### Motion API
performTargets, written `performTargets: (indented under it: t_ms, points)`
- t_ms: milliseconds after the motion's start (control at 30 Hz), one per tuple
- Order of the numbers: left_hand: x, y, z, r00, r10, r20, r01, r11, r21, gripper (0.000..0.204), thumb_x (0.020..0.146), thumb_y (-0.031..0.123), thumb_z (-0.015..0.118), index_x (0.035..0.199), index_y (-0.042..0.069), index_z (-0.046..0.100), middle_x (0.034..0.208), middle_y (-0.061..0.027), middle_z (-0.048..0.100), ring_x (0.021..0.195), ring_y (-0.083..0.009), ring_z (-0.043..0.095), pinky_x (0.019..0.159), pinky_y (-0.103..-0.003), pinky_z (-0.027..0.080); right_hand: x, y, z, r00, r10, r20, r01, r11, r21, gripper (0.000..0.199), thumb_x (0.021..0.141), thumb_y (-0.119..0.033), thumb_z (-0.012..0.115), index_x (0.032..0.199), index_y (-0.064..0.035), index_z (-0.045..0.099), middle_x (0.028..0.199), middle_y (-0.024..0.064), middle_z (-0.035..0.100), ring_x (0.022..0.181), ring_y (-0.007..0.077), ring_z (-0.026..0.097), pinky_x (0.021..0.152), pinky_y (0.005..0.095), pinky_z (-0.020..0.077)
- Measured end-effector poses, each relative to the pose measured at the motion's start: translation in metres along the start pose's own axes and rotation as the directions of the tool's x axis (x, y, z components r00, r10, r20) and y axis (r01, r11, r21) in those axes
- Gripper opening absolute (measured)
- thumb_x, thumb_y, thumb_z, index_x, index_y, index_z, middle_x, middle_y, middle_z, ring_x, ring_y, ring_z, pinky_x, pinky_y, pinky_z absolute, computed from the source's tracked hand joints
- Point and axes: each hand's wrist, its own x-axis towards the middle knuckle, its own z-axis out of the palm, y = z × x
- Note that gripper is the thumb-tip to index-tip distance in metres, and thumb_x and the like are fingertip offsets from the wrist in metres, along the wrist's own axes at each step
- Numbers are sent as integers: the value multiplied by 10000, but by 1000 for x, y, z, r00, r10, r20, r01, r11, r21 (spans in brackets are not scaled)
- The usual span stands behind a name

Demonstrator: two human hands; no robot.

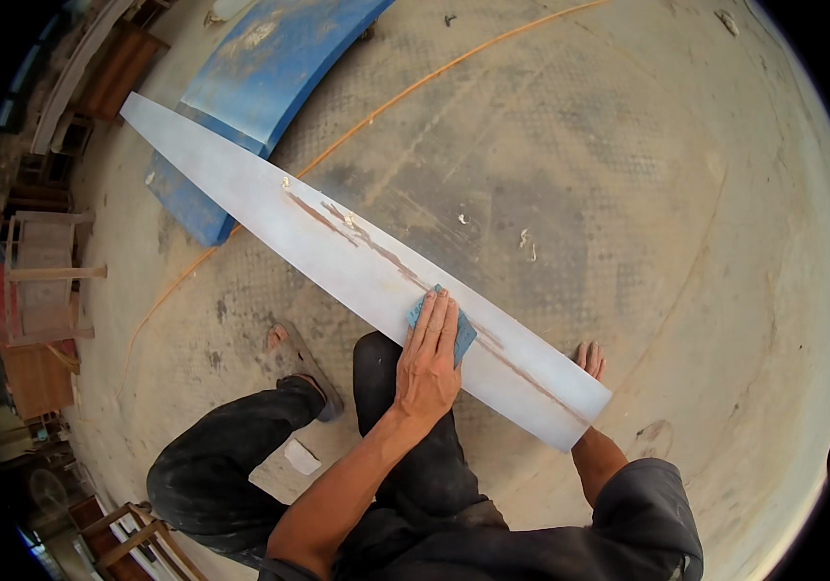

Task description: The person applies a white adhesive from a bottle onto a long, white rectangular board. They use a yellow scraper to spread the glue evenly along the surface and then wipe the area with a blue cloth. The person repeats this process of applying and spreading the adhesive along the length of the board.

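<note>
A long white board [328, 228] with brown streaks lies diagonally, from the upper left to the lower right. Under the fingers of my left hand [428, 353], a blue piece of sandpaper [464, 336] is pressed flat on the board's face, over the streaked line. My right hand [590, 359] reaches under the board's right end. Its fingertips show past the far edge, while the palm is hidden beneath. The board's far end crosses a blue slab-like support [270, 73], and its middle passes over my knee [376, 373].
An orange hose or cord [415, 85] curves over the concrete floor behind and under the board. A small white block [302, 456] lies near my sandalled foot [308, 368]. Wooden furniture frames [47, 276] line the left side. Light scraps [528, 242] dot the floor.
</note>
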Motion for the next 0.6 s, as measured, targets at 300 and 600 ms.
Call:
performTargets:
  t_ms: [300, 600]
  points:
    - [-24, 34, 7, 996, 27, 88, -28, 1000, 9, 647, 886, 9, 664, 1475, -116, 429, 1554, -292, 409, 1471, -453, 361, 1212, -491, 326, -1, 5, 11, 1000, 28, 8, -28, 1000, 1, 766, 918, -433, 629, 1531, -36, 395, 1605, 241, 324, 1526, 396, 269, 1244, 572, 171]
    - [-31, 46, 7, 988, 64, 139, -68, 997, 22, 613, 873, -34, 583, 1470, -95, 459, 1556, -272, 427, 1479, -430, 369, 1179, -512, 376, -2, 7, 13, 999, 42, -10, -42, 997, -64, 733, 942, -381, 616, 1532, -10, 388, 1589, 252, 347, 1510, 400, 303, 1237, 570, 205]
